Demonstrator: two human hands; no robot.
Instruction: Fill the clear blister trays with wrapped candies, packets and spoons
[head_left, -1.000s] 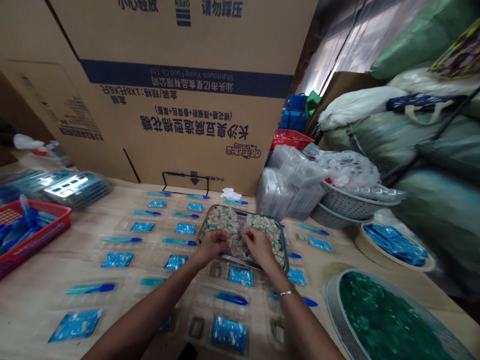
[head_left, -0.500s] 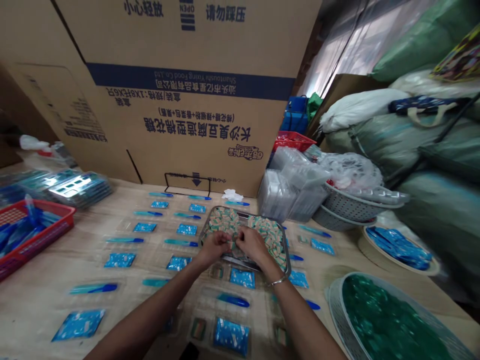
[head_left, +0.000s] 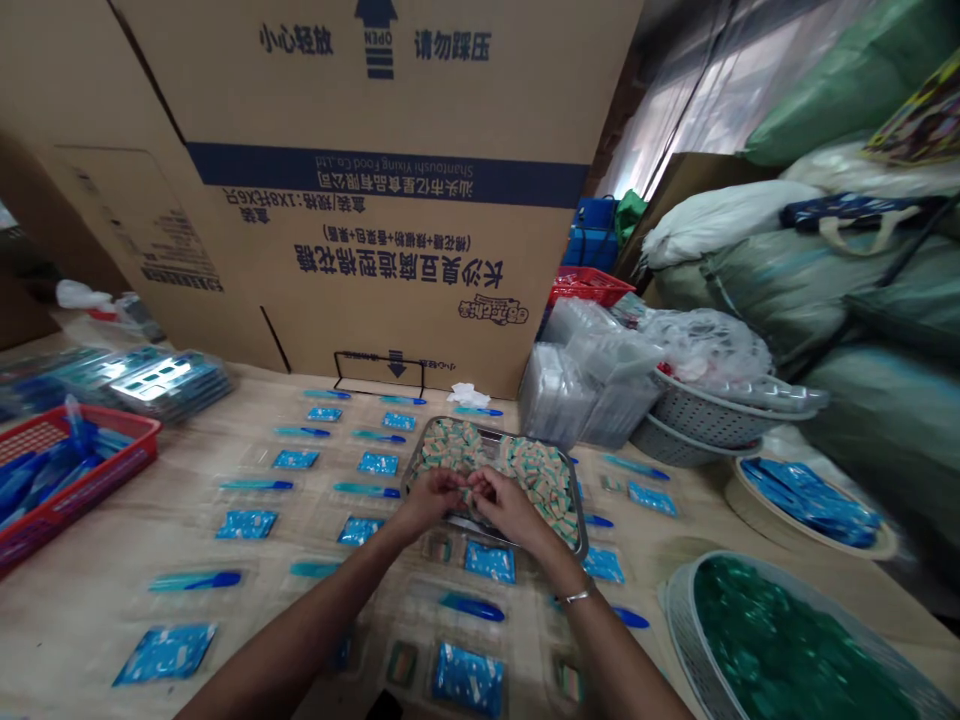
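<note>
My left hand (head_left: 433,500) and my right hand (head_left: 506,505) meet over the near middle of a metal tray (head_left: 582,530). Small green-and-cream striped pieces (head_left: 538,478) fill much of it, in heaps to the left and right. Both hands are closed in a pinch, fingertips almost touching; what lies between them is too small to make out. Clear plastic blister trays are spread around, many bearing a blue packet (head_left: 490,562) and a blue-and-teal pen-like stick (head_left: 472,606). Near my forearms, a striped piece (head_left: 403,663) sits in one of them.
A large cardboard box (head_left: 405,220) stands behind the table. At left are a red basket (head_left: 142,450) of blue sticks and stacked packages (head_left: 169,385). To the right stand clear plastic trays (head_left: 555,395), a bowl (head_left: 885,545) of blue packets and a grey basket (head_left: 679,610) of green pieces.
The view has shifted a little, so everything sits slightly lower and farther right. My hands stay over the tray, fingertips now closer together.
</note>
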